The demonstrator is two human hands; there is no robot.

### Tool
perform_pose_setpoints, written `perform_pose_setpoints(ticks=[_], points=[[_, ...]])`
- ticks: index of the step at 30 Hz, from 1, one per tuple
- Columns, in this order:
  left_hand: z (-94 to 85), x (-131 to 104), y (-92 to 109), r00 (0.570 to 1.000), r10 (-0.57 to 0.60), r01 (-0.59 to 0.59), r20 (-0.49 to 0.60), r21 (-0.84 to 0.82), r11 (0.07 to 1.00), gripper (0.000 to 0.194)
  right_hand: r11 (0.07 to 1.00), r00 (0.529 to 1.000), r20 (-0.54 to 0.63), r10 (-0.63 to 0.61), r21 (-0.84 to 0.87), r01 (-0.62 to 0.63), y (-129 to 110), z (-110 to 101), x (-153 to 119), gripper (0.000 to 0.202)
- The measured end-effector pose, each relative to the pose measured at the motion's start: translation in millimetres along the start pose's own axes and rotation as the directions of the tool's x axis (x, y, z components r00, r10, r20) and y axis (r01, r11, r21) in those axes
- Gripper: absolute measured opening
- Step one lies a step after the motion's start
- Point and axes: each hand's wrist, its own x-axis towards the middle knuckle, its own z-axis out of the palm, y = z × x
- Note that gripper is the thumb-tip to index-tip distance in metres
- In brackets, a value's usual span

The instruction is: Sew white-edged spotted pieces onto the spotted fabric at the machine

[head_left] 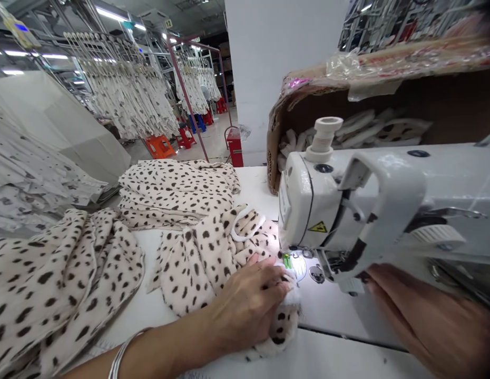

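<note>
A white sewing machine (pixel 304 210) stands on the right, its lamp shining on the needle area. Cream fleece with dark spots (pixel 197 258) lies bunched to the left of the needle, with a white trimmed loop on top. My left hand (pixel 253 300) is closed on the fleece's white edge beside the needle, its fingers curled and pressed together. My right hand (pixel 427 316) is under the machine's arm at the right, blurred; its fingertips are hidden behind machine parts, so what it touches cannot be made out.
Folded spotted fabric (pixel 177 189) lies behind, and more spotted fabric (pixel 59 289) is at the left. A cardboard box (pixel 274 137) holding fleece pieces stands behind the machine. Garments hang on racks (pixel 126 95) in the background, near an orange stool (pixel 160 147).
</note>
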Motion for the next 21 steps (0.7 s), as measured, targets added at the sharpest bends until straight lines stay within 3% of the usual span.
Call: perform_pose_setpoints(ticks=[3,6,8,13,21], points=[[-0.5,0.4,0.2,1.0,-0.001,0.001,0.004,0.019,1.0,0.017,0.995,0.999,0.038,-0.031,0.101,0.027,-13.0,-3.1,-2.1,0.031],[-0.9,1.4,-0.5,1.0,0.01,-0.01,-0.006,0.028,1.0,0.017,0.975,0.996,-0.069,-0.063,0.208,0.076,-29.0,-11.2,11.2,0.038],[-1.1,1.6,-1.3,1.0,0.015,-0.014,-0.005,0.024,1.0,0.018,0.948,0.994,-0.081,-0.072,0.304,0.094,-36.9,-18.1,21.9,0.042],[-1.2,0.4,-2.2,1.0,0.021,-0.021,0.018,0.021,1.0,0.021,0.878,0.999,0.002,0.035,0.478,-0.032,-47.1,-24.7,33.9,0.04],[-0.3,1.3,-9.1,1.0,0.021,-0.021,-0.005,0.023,1.0,0.02,0.981,0.979,-0.183,-0.089,0.157,0.118,-54.2,-8.8,40.1,0.057]])
